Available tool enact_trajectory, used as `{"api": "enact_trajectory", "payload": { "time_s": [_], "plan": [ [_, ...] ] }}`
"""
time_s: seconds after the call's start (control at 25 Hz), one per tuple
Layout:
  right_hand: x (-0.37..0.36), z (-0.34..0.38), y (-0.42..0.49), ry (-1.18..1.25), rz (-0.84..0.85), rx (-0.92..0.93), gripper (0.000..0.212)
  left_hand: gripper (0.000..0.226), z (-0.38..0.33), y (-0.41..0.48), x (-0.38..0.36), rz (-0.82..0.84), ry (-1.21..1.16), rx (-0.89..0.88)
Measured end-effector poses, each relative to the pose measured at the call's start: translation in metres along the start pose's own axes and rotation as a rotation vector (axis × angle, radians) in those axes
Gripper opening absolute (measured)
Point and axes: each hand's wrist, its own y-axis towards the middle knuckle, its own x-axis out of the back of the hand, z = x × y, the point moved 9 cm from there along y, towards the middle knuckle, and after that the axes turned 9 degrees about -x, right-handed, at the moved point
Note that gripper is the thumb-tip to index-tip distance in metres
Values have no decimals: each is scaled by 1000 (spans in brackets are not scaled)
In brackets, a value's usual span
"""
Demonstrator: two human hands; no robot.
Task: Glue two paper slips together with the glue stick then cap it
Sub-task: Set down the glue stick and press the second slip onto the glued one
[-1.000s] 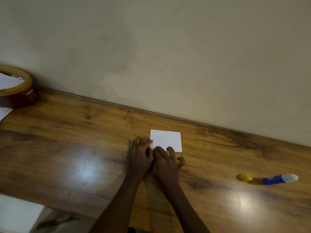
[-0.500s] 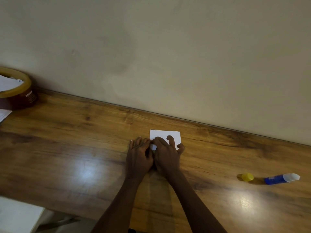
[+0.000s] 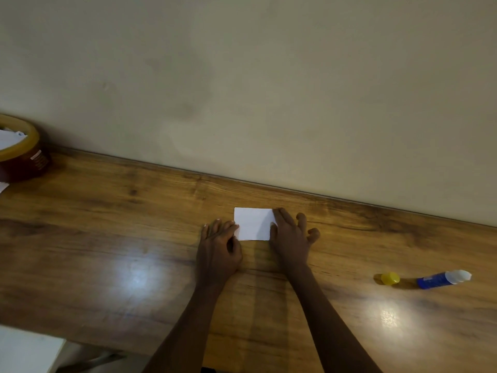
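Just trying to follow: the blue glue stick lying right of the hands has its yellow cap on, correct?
No. The head view shows the yellow cap off, lying on the table beside the blue glue stick; the stick does lie right of the left hand and right hand.

The left forearm (image 3: pixel 185 327) and the right forearm (image 3: pixel 330 319) are slim and bare. The left hand (image 3: pixel 219 247) has short fingernails (image 3: pixel 218 219) with light tips. The right hand (image 3: pixel 291 239) has long fingers.

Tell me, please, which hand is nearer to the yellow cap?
Right. The right hand presses the right edge of the paper, with the yellow cap off to its right; the left hand touches the opposite edge, farther away.
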Motion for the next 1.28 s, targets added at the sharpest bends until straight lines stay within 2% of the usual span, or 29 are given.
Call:
{"api": "enact_trajectory", "payload": {
  "time_s": [0.2,0.4,0.64,0.76,0.88,1.04,1.12,1.28],
  "plan": [
    [-7,-1,-7,-47,1,100,42,33,-1,0,0,10,-20,-9],
    [13,-35,-4,-52,-61,38,40,34,-1,-2,2,3,-129,-1],
    [40,-57,5,180,-65,53,28,33,-1,-1,0,27,-114,-21],
    [22,-37,-2,132,19,108,38,35,2,-2,-3,40,-88,-21],
    [2,-21,2,-12,157,252,43,36,3,-1,-4,38,-94,-20],
    [4,-12,21,-121,202,380,46,36,2,-2,-1,11,-126,6],
    [12,-13,19,-40,170,375,47,39,4,-2,3,1,-167,41],
    [60,-47,13,162,-48,272,55,51,-5,2,3,18,-230,136]
  ]
}}
